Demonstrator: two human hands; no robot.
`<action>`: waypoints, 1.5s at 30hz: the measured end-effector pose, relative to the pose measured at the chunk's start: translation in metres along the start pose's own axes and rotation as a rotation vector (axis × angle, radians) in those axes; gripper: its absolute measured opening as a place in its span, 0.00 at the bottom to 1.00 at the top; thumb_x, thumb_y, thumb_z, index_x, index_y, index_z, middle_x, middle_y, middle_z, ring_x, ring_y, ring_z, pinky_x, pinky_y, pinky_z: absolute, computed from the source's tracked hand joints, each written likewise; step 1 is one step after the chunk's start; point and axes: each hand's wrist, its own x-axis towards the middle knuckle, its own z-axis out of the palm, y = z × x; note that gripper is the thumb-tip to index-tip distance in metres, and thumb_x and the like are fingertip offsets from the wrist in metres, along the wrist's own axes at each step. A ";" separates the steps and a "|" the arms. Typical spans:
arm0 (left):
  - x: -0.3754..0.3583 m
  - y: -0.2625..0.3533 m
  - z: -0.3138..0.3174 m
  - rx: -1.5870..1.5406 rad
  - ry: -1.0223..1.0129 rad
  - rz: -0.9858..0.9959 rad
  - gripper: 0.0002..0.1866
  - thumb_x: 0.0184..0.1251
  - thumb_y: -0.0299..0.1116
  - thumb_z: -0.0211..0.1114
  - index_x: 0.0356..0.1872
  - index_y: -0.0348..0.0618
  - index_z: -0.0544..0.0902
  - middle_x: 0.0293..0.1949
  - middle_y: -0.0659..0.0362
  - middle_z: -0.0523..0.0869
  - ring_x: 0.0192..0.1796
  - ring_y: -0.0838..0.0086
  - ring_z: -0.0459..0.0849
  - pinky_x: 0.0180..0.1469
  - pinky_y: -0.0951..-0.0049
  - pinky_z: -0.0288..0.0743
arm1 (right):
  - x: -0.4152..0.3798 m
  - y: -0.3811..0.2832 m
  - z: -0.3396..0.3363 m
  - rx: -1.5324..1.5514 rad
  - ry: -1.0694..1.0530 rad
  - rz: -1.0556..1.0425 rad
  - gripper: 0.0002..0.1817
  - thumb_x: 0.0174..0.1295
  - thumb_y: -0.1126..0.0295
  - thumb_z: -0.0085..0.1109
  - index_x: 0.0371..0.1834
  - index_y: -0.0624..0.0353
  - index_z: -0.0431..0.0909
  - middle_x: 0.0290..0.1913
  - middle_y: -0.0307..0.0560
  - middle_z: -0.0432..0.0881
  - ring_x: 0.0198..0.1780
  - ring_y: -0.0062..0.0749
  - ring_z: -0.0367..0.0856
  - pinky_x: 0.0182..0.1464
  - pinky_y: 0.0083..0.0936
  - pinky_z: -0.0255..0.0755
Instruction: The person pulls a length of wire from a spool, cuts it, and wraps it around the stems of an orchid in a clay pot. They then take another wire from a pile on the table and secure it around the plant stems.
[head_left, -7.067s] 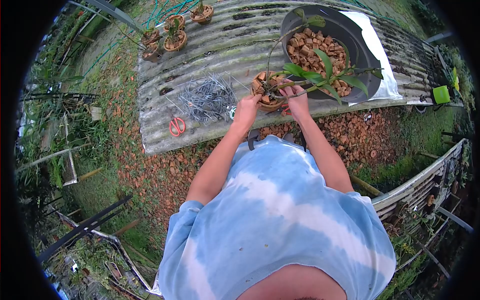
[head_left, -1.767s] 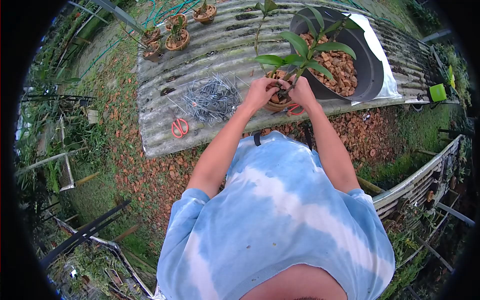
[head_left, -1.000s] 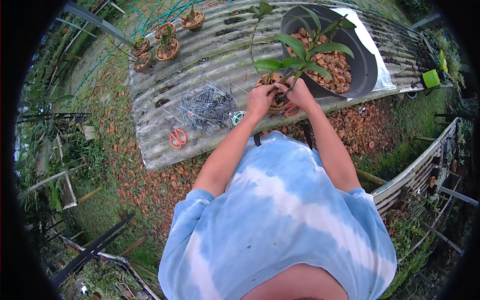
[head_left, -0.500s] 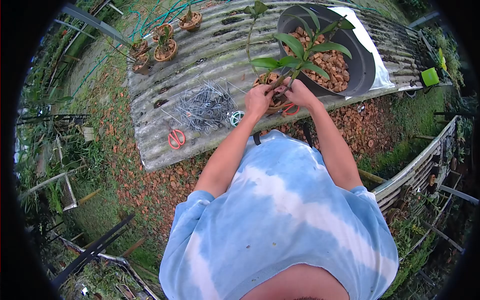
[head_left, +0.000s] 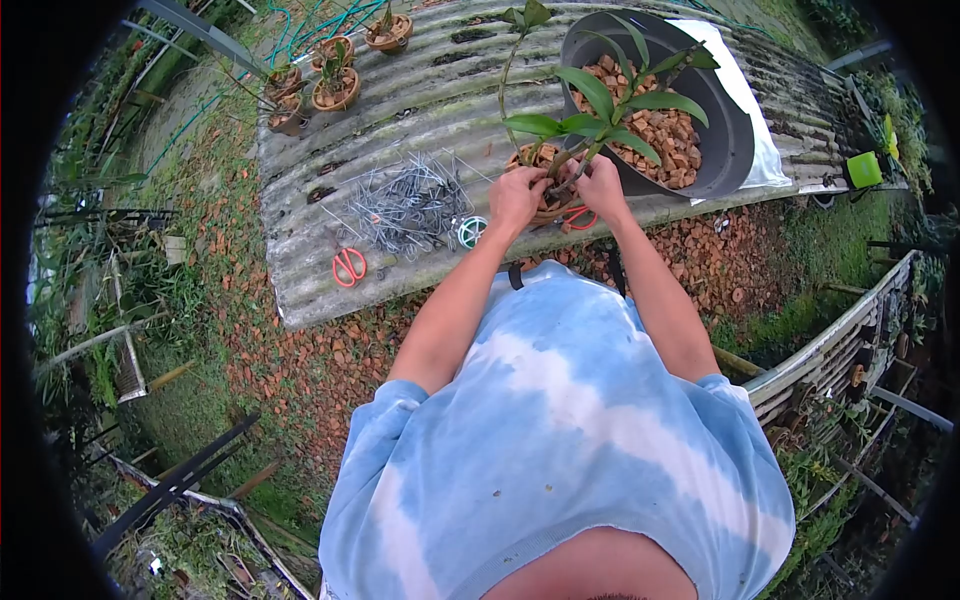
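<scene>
our left hand (head_left: 517, 197) and right hand (head_left: 603, 186) pinch the plant stems (head_left: 566, 172) over a clay pot (head_left: 548, 208) — wire pile (head_left: 408, 204), orange scissors (head_left: 349, 266) and black tub (head_left: 700, 110) close by.

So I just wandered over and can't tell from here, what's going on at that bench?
A person in a tie-dye shirt has both hands on a small clay pot holding a leafy plant. The left hand and right hand grip around the stem base. The pot sits on a corrugated sheet, beside a black tub of broken brick chips, a pile of wire pieces and orange scissors.
</scene>
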 end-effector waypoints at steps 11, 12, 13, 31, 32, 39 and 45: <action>0.000 -0.001 0.001 0.000 0.013 -0.002 0.12 0.66 0.41 0.75 0.45 0.49 0.94 0.43 0.57 0.93 0.46 0.56 0.91 0.48 0.58 0.83 | 0.019 0.017 -0.003 -0.284 -0.015 -0.213 0.09 0.66 0.74 0.65 0.47 0.64 0.89 0.39 0.57 0.91 0.38 0.47 0.90 0.43 0.38 0.81; 0.001 -0.001 0.001 0.005 0.013 0.003 0.12 0.66 0.41 0.75 0.45 0.49 0.94 0.43 0.57 0.93 0.46 0.56 0.91 0.48 0.58 0.83 | 0.019 0.017 -0.003 -0.173 -0.002 -0.196 0.09 0.64 0.73 0.68 0.45 0.63 0.90 0.39 0.61 0.90 0.38 0.55 0.89 0.43 0.40 0.81; 0.001 -0.002 0.002 0.009 0.014 0.007 0.12 0.66 0.41 0.75 0.45 0.49 0.94 0.43 0.58 0.93 0.46 0.56 0.91 0.48 0.58 0.83 | 0.019 0.016 -0.004 -0.112 -0.010 -0.131 0.09 0.63 0.73 0.68 0.45 0.63 0.90 0.39 0.61 0.90 0.38 0.55 0.89 0.44 0.41 0.81; 0.001 -0.003 0.004 0.013 0.007 0.003 0.11 0.66 0.41 0.74 0.45 0.49 0.94 0.43 0.58 0.93 0.46 0.55 0.91 0.48 0.58 0.83 | 0.029 0.015 0.009 -0.300 0.001 -0.088 0.10 0.63 0.71 0.68 0.45 0.63 0.86 0.39 0.65 0.87 0.44 0.66 0.85 0.42 0.48 0.79; 0.001 -0.003 0.004 0.008 0.009 -0.002 0.11 0.66 0.40 0.74 0.45 0.49 0.94 0.43 0.58 0.93 0.46 0.55 0.91 0.48 0.58 0.83 | 0.030 0.013 0.007 -0.337 -0.027 -0.142 0.09 0.63 0.72 0.67 0.45 0.63 0.86 0.39 0.65 0.87 0.44 0.66 0.85 0.42 0.48 0.79; 0.000 0.000 0.003 0.011 0.002 -0.004 0.11 0.66 0.39 0.74 0.45 0.49 0.93 0.43 0.57 0.93 0.46 0.54 0.90 0.48 0.57 0.83 | 0.024 0.000 0.008 -0.324 -0.035 -0.159 0.13 0.62 0.75 0.66 0.51 0.58 0.87 0.38 0.63 0.87 0.44 0.66 0.85 0.43 0.45 0.79; 0.000 -0.002 0.005 0.007 0.011 0.010 0.11 0.66 0.38 0.74 0.46 0.49 0.93 0.43 0.57 0.93 0.46 0.54 0.91 0.47 0.56 0.83 | 0.022 0.013 0.004 -0.376 -0.098 -0.178 0.11 0.62 0.76 0.67 0.48 0.59 0.87 0.37 0.65 0.87 0.45 0.65 0.86 0.44 0.45 0.79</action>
